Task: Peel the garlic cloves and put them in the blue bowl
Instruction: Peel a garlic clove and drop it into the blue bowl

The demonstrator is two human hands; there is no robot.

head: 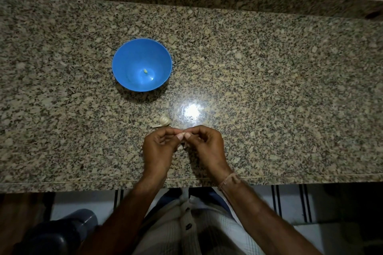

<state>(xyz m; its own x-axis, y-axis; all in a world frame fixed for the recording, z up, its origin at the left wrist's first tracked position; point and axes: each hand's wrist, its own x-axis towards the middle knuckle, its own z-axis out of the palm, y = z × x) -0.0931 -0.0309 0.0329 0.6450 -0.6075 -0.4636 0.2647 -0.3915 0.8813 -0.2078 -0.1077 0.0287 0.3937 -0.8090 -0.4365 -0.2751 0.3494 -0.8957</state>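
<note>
Granite counter [269,72], viewed from above.

Both hands are held together over the near middle of the counter. Left hand [159,149] and right hand [207,147] have their fingers curled and their thumb tips meeting, pinching a garlic clove [184,144] between them. Only pale slivers of it show, the rest being covered by the fingers. The clove sits at the left hand's 3 o'clock and the right hand's 9 o'clock.

A garlic head [163,120] lies on the counter at 12 o'clock from the left hand, just beyond its knuckles, with a scrap of loose skin [154,125] beside it.

The blue bowl [132,56] stands upright at 11 o'clock from the hands, well apart. It contains one peeled clove [145,71] near its bottom.

A thread band [228,180] is on the right wrist.
</note>
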